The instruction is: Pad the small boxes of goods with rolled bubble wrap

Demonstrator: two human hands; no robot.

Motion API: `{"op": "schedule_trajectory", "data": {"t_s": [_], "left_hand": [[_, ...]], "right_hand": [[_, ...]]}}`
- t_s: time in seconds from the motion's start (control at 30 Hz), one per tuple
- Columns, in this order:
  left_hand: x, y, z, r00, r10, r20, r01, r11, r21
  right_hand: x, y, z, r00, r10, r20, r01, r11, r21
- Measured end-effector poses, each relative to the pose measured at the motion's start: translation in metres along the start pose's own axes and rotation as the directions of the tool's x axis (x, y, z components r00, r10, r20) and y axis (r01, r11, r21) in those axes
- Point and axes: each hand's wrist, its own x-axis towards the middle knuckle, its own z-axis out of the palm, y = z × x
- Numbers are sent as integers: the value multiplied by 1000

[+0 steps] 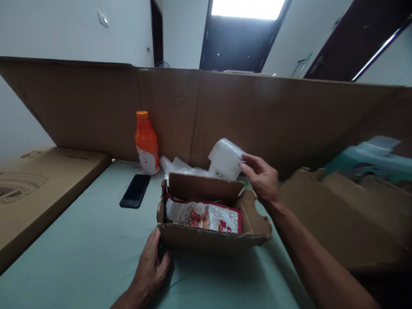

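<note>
Left hand: your left hand (pixel 151 262) is gripping the near left corner of the small cardboard box (pixel 212 235), fingers curled against its wall, steadying it on the green table (pixel 80 240).
Right hand: your right hand (pixel 262 178) is pinching a crumpled white plastic bag (pixel 224 158) between thumb and fingertips, just above the box's far edge.
Box: it is sitting open near the table's middle, with a red-and-white printed packet (pixel 202 216) lying inside.
Step in hand: you seem to be bringing the bag over the open box.
Next move: it looks to call for lowering the bag past the far flap while keeping the box pinned.
Around: an orange bottle (pixel 146 143) and a dark phone (pixel 135 191) are lying toward the far left edge.
</note>
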Motion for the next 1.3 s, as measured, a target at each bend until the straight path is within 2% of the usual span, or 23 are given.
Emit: {"op": "schedule_trajectory", "data": {"t_s": [0.07, 0.13, 0.2, 0.27, 0.37, 0.47, 0.53, 0.57, 0.6, 0.67, 0.7, 0.73, 0.77, 0.87, 0.93, 0.97, 1.07, 1.17, 1.23, 1.3], "left_hand": [[2, 3, -1, 1000, 15, -1, -15, 999, -34], [5, 9, -4, 1000, 18, 13, -18, 999, -51], [8, 15, -8, 1000, 4, 31, -2, 998, -56], [11, 22, -12, 998, -5, 61, 9, 998, -64], [14, 33, -20, 995, 1, 100, 4, 998, -57], [12, 47, -30, 999, 4, 32, -4, 1000, -3], [4, 60, -40, 1000, 8, -19, -8, 999, 36], [-1, 67, -46, 1000, 14, -27, -13, 999, 49], [-8, 73, -53, 999, 22, -29, -20, 998, 57], [-21, 82, -66, 999, 25, -23, -23, 998, 60], [-27, 84, -72, 1000, 13, -13, -12, 998, 56], [-32, 83, -77, 1000, -11, 2, 11, 999, 50], [-34, 80, -81, 999, -47, 13, 46, 998, 42], [-27, 66, -84, 987, -159, 27, 159, 987, 8], [-13, 59, -79, 980, -197, 18, 197, 979, -48], [-4, 57, -74, 979, -201, 26, 203, 975, -88], [20, 61, -55, 975, -173, 137, 199, 958, -208], [41, 70, -36, 968, -131, 212, 180, 955, -236], [54, 74, -26, 970, -123, 209, 172, 957, -234], [63, 74, -23, 968, -112, 224, 168, 954, -248]], "right_hand": [[-32, -19, -44, 981, -13, -192, 8, 1000, -28], [-73, -36, -86, 933, 11, -360, -41, 996, -74], [-119, -52, -119, 895, 59, -442, -131, 982, -134], [-165, -63, -139, 888, 110, -446, -213, 959, -189], [-228, -75, -137, 935, 200, -294, -274, 932, -238], [-277, -90, -104, 954, 299, -22, -299, 946, -126], [-299, -104, -75, 929, 312, 198, -330, 942, 67], [-307, -112, -63, 897, 294, 331, -360, 920, 157], [-314, -119, -53, 844, 263, 467, -398, 892, 217], [-320, -130, -48, 708, 218, 671, -464, 860, 211], [-321, -131, -51, 663, 228, 713, -473, 866, 163], [-319, -129, -57, 651, 261, 713, -466, 879, 103], [-314, -124, -65, 677, 306, 670, -445, 895, 41], [-286, -92, -82, 828, 377, 416, -360, 925, -121], [-261, -65, -78, 892, 347, 288, -305, 935, -182], [-248, -53, -71, 908, 325, 264, -283, 941, -186], [-218, -27, -38, 899, 298, 320, -271, 954, -128], [-197, -13, -9, 883, 319, 345, -303, 948, -100], [-186, -6, -1, 883, 334, 330, -317, 943, -105], [-182, 0, -4, 882, 340, 327, -328, 940, -94]]}}
